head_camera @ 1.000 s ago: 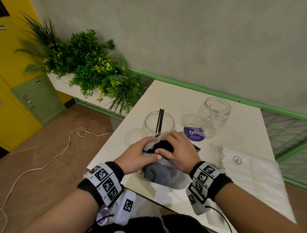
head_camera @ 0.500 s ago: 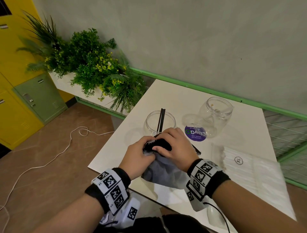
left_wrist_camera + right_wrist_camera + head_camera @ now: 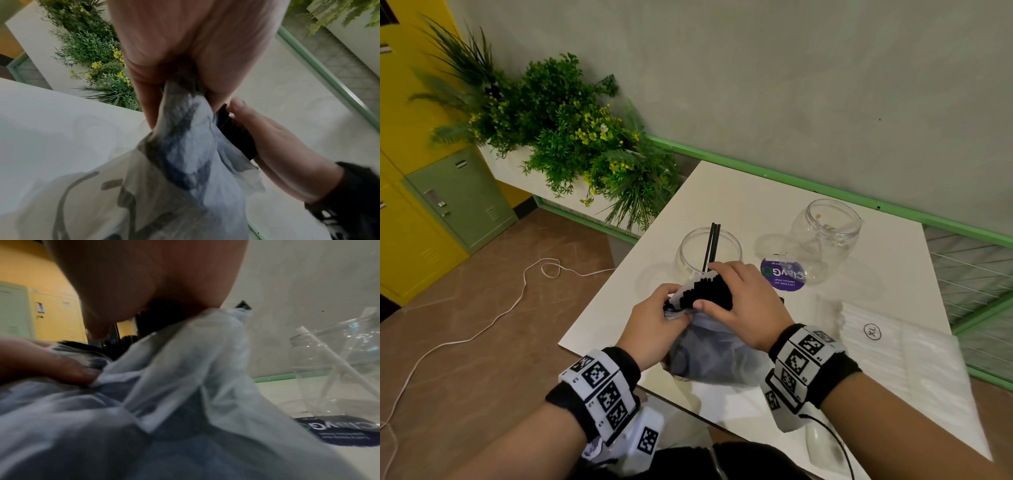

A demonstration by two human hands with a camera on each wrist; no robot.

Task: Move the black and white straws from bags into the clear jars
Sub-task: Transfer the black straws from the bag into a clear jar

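Grey plaster wall fills the upper right of the head view, with a green rail along its foot, yellow and green lockers at the far left, and a white planter of leafy plants (image 3: pixel 558 137) in the upper left. On the brown floor a white cable (image 3: pixel 482 329) lies in loose curves. A white bench (image 3: pixel 739 205) with a smooth matt top stands in the centre. On it, near the middle, is a round clear jar (image 3: pixel 688 253) with two thin black straws (image 3: pixel 711 246) leaning inside; to the right stands a second clear jar (image 3: pixel 825 236), narrower at the neck, and the right wrist view shows a white straw (image 3: pixel 333 363) leaning in it. Between the jars lies a round purple sticker (image 3: pixel 784 277). At the right edge of the bench lies a flat translucent bag of white straws (image 3: pixel 887 349), marked XL. In the lower centre, a thin crumpled translucent bag (image 3: pixel 715 353) holds a bundle of black straws (image 3: pixel 710 293), whose ends stick out of its mouth. The left hand (image 3: pixel 654 325) pinches the plastic edge of this bag between thumb and fingers. The right hand (image 3: pixel 743 305) is curled around the bundle, thumb below and fingers over the top. Both wrists wear bands with black-and-white square markers.
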